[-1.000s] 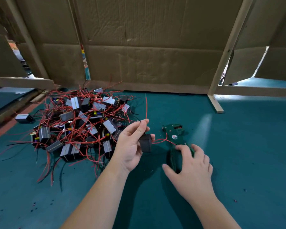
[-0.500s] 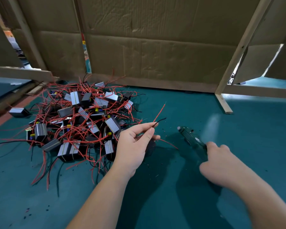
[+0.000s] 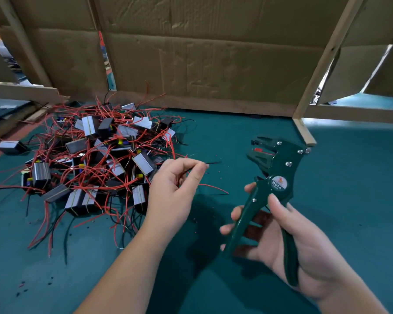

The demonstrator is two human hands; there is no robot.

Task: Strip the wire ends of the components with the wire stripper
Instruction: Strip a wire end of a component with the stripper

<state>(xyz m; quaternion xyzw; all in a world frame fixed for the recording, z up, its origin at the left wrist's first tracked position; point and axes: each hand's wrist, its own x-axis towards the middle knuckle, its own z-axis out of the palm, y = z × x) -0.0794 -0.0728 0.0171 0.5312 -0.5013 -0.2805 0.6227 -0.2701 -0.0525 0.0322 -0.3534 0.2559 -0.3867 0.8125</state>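
The pile of components [image 3: 89, 159] lies on the table [image 3: 349, 200] at the left, its wires spilling outward toward the person, and one lone component [image 3: 10, 147] sits apart beyond the pile's left edge. Behind the pile, across the back of the table, stands a cardboard wall [image 3: 213, 64], with a slanted wooden post [image 3: 322, 64] at its right end. The left hand [image 3: 173, 193] is just right of the pile, pinching a wire [image 3: 213, 163] whose tip points right. The right hand [image 3: 293, 243] is further right and nearer the person, holding the wire stripper [image 3: 272, 184] above the table (its head lies right of the wire tip, apart from it).
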